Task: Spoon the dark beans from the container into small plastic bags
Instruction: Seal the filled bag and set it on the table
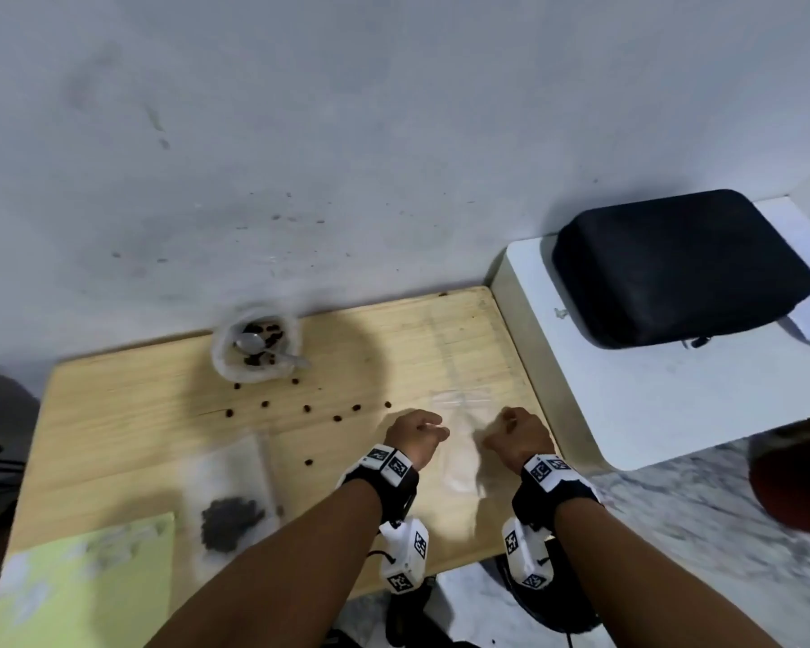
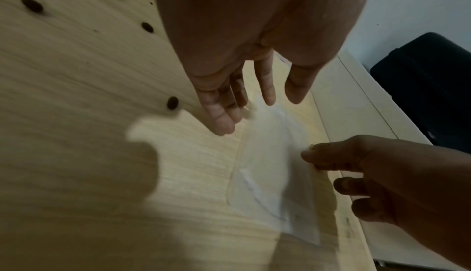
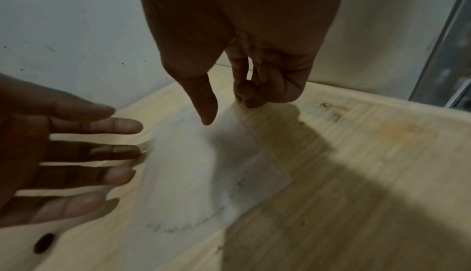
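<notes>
At the far left of the wooden surface [image 1: 113, 413] lies a yellow-green sheet [image 1: 85, 586], and just right of it a clear bag [image 1: 232, 498] holding a dark heap of beans. Behind these, near the wall, stands a white container [image 1: 253, 350] with a few dark beans on its bottom and a metal spoon [image 1: 265, 350] resting in it, the handle over the rim. Loose beans [image 1: 307, 408] lie scattered on the wood in front of the container. Further right, the left hand [image 1: 415, 434] hovers with its grip apart, fingers [image 2: 221, 114] straight and spread, holding nothing, at the left edge of an empty bag [image 1: 459, 453]. That bag is thin, clear and flat, hard to see against the wood, with a faint sealed seam along one end. The right hand [image 1: 515, 434] has its grip on the bag's right edge, fingertips [image 3: 248, 96] curled against the plastic beside the thumb. At the far right a black case [image 1: 679, 268] sits on a white stand [image 1: 651, 404].
</notes>
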A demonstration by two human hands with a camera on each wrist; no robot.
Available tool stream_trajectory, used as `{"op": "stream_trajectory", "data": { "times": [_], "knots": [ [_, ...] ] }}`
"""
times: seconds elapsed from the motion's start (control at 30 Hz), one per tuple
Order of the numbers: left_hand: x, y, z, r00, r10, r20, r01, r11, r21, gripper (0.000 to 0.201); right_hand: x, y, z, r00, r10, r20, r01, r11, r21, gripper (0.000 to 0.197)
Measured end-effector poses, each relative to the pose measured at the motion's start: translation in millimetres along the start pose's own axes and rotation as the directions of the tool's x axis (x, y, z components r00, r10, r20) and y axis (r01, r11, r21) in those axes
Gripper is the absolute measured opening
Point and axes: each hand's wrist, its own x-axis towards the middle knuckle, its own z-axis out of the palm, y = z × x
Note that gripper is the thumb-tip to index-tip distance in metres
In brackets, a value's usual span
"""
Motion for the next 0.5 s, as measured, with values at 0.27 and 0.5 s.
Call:
{"op": "stream_trajectory", "data": {
  "times": [0.27,0.5],
  "knots": [
    [9.4,3.9,5.7,0.997,-0.058,-0.047,0.052,0.992,-0.114,0.016,9.4,-3.1,6.8,0.999,0.037,-0.009,-0.035,0.982,0.185,0.034],
    [-4.8,13.6,-11.0,0.991,0.031,-0.129,-0.067,0.957,-0.281,0.021,6.7,-19.3,-0.5,1.0,0.001,0.017,-0.009,0.886,0.463,0.025]
  ]
}}
